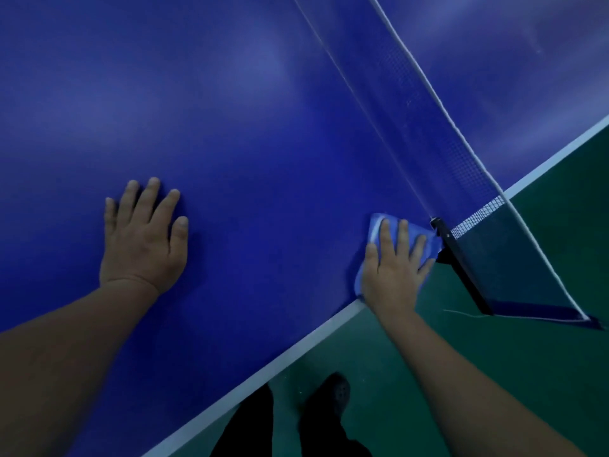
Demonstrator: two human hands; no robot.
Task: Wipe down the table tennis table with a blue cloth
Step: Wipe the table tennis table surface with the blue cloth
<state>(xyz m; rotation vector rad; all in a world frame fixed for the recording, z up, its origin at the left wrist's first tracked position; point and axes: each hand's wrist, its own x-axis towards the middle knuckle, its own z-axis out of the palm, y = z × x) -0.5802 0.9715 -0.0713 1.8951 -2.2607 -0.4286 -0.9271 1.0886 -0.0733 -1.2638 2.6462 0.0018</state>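
The blue cloth (400, 239) is pressed flat on the table tennis table (230, 127), right at the table's near edge and just beside the black net post (461, 268). It is covered by the right hand (393, 268); the fingers (402, 230) are kept straight and a little apart on top of it, and cloth is seen past the fingertips. The cloth may be folded, but that is hard to tell. The left hand (145, 235) is laid flat on the bare table, well away from the post, fingers spread. The net (438, 127) is stretched from the post across the table.
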